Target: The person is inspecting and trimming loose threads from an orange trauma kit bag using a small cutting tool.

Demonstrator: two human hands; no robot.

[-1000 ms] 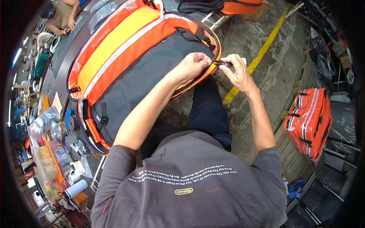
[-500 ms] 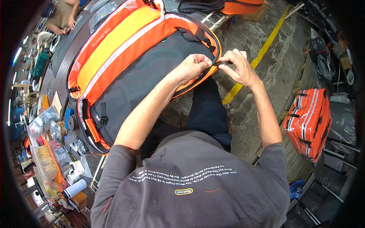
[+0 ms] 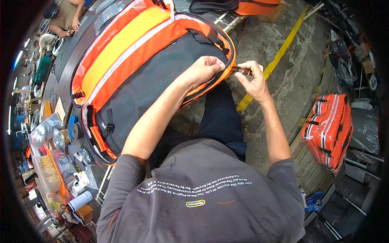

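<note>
A large orange, yellow and dark grey bag [image 3: 154,81] with reflective strips lies open across the table in front of me. At its right edge, my left hand [image 3: 205,71] pinches the dark zip edging [image 3: 221,75], fingers pressed together. Just to the right, my right hand [image 3: 255,83] is closed round a small dark pointed tool [image 3: 242,70], its tip toward the bag's orange rim. The tool is too small and covered by fingers to tell its kind. Black buckles and straps sit along the bag's upper right side.
Another orange and black bag [image 3: 257,7] rests at the far end. A packed red-orange bag [image 3: 330,131] stands on slats at the right. Left of me are a plastic bin [image 3: 49,172], a white tumbler [image 3: 80,201] and a tape roll [image 3: 78,130]. A co-worker [image 3: 67,18] sits far left.
My right hand has moved slightly right and down, drawing the dark tool away from the left fingers. The left hand stays at the bag's edge.
</note>
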